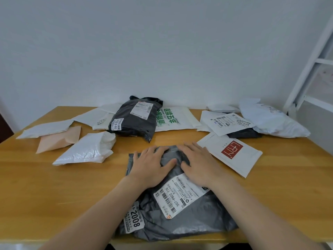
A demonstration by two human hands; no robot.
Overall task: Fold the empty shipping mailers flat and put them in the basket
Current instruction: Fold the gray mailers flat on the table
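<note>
A grey plastic mailer (182,221) with white shipping labels lies at the table's near edge, in front of me. My left hand (150,166) and my right hand (198,164) lie flat side by side on its far half, fingers straight, pressing it down. Other mailers are spread over the table: a black one (137,121) at the back centre, a white one with green print (173,117), a white one with a red logo (232,156) just right of my right hand, a puffy white one (88,150) to the left. No basket is in view.
The wooden table (54,186) stands against a white wall. A beige envelope (57,139) and white mailers lie at the back left; several white mailers and a dark one (243,132) are piled at the back right. A white metal frame (310,69) rises on the right.
</note>
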